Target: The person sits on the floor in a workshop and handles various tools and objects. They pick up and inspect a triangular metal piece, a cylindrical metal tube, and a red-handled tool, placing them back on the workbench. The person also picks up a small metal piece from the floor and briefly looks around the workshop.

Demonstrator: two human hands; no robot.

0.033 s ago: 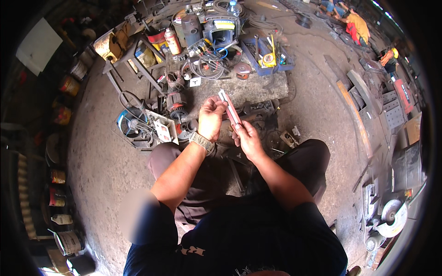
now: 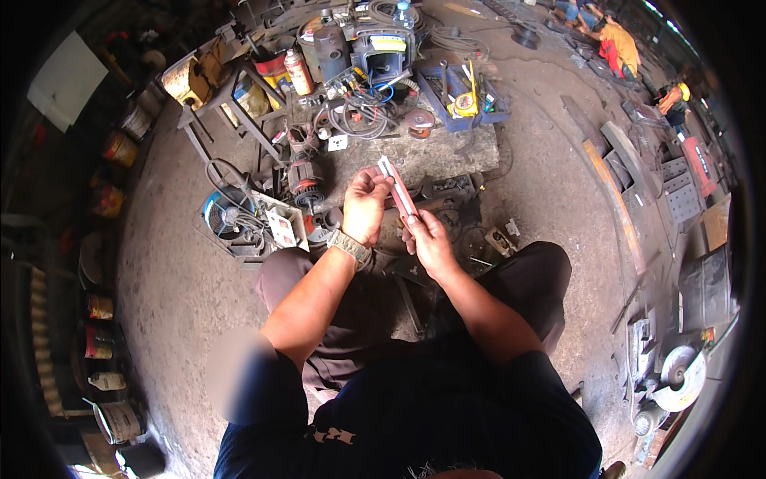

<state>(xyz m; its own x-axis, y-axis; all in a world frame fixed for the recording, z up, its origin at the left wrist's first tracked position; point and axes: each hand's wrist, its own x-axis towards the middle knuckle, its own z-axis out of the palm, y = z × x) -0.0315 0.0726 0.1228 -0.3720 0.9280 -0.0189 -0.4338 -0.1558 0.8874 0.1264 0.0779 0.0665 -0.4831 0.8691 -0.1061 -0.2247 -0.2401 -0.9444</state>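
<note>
In front of my knees both hands are on a slim, long item (image 2: 402, 195), pinkish red along its sides with a white strip and a pale upper end; its exact kind is unclear. My right hand (image 2: 432, 241) is closed round its lower end. My left hand (image 2: 365, 203), with a watch (image 2: 349, 246) at the wrist, has its fingers pinched against the upper part. The item tilts, its pale end pointing away and a little left. Beyond it lie a worn slab (image 2: 447, 152) and a disassembled motor tool (image 2: 306, 177).
A blue tray (image 2: 459, 121) holds a yellow tape measure (image 2: 465, 104). Cables (image 2: 363, 120) and a spray can (image 2: 298, 72) stand farther left. A blue fan-like unit (image 2: 219, 214) sits left of my knee. At the right is a cut-off saw (image 2: 679, 375). People work at the far right.
</note>
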